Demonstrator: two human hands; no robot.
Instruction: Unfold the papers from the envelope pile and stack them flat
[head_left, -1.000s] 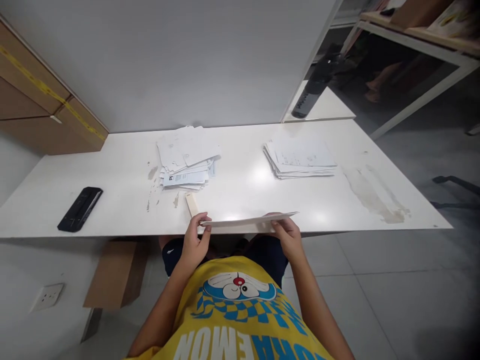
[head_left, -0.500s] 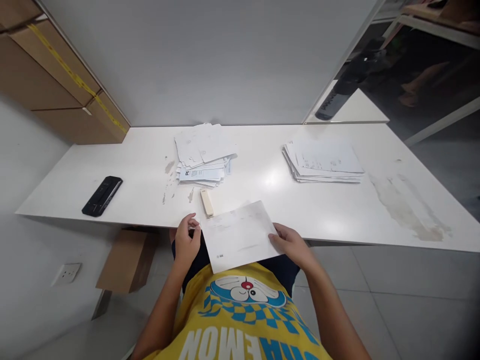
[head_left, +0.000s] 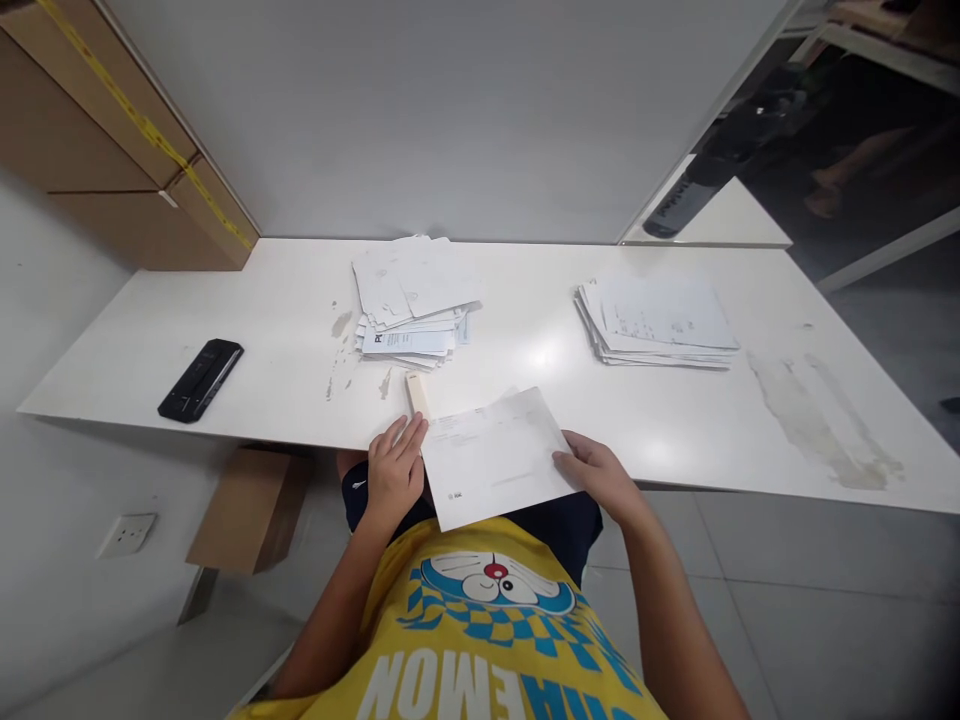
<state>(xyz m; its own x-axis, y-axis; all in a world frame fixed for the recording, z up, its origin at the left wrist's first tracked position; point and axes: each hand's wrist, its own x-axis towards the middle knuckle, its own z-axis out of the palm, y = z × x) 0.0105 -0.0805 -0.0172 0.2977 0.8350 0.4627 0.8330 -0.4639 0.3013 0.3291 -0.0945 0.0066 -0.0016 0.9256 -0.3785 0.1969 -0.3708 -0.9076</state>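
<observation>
In my right hand (head_left: 598,474) are white paper sheets (head_left: 499,460), pinched at their right edge between thumb and fingers. They lie partly over the desk's front edge and partly above my lap, with faint print and a small logo at the lower left corner. My left hand (head_left: 397,462) is at the left edge of the sheets, fingers stretched forward. Its fingertips reach the near end of a small cream oblong object, stapler-like (head_left: 416,390), lying on the desk. My left thumb is not clearly visible.
On the white desk (head_left: 525,360) stand a messy paper stack (head_left: 420,285) left of centre and a neater paper stack (head_left: 660,325) to the right. A black phone-like device (head_left: 201,380) lies far left. Cardboard boxes (head_left: 195,225) stand at the back left; a dark bottle (head_left: 679,200) leans behind the right side.
My left hand has moved forward and right, its curled fingers straightening onto the cream object's near end. My right hand keeps hold of the sheets. The whole view has shifted slightly.
</observation>
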